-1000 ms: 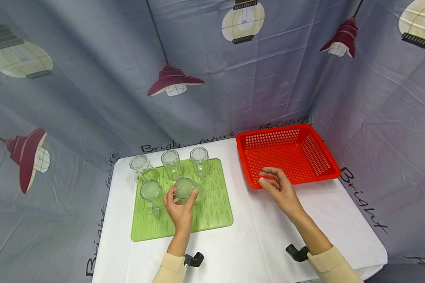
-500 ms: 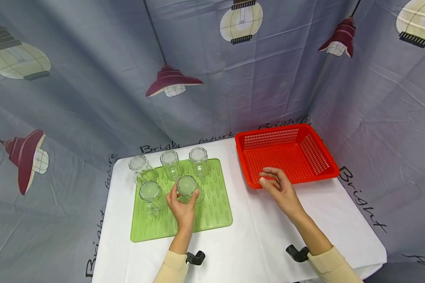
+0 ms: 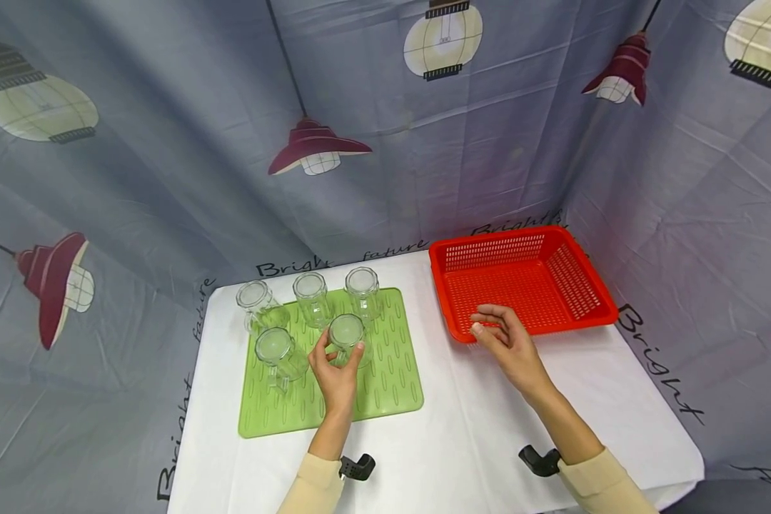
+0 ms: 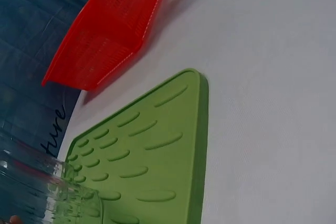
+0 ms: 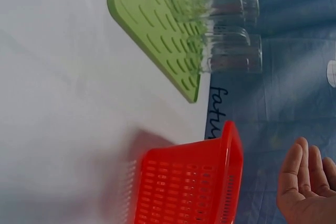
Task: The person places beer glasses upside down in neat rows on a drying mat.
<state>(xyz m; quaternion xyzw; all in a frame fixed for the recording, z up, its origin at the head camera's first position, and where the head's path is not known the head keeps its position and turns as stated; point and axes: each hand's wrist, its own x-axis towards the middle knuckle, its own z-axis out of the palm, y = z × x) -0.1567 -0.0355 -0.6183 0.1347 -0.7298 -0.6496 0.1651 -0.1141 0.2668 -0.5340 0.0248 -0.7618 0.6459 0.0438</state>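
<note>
My left hand (image 3: 335, 378) grips a clear glass mug (image 3: 348, 331) from the near side, thumb to the right and fingers to the left. The mug stands upside down over the green ridged mat (image 3: 388, 385); in the left wrist view its rim appears at the mat's surface. Another upturned glass mug (image 3: 275, 346) is just left of that hand. Behind stand more mugs: a left one (image 3: 254, 294), a middle one (image 3: 311, 287) and a right one (image 3: 363, 283). My right hand (image 3: 510, 350) hovers by the front rim of the red basket (image 3: 446, 303), fingers relaxed, holding nothing.
The mat and basket share a table with a white cloth (image 3: 437, 457), the basket at the back right. A grey printed curtain (image 3: 385, 193) hangs right behind the table and along its sides.
My left hand has shifted slightly right and away from me with the mug, which was tilted and is now upright, base up. The right hand stays in place.
</note>
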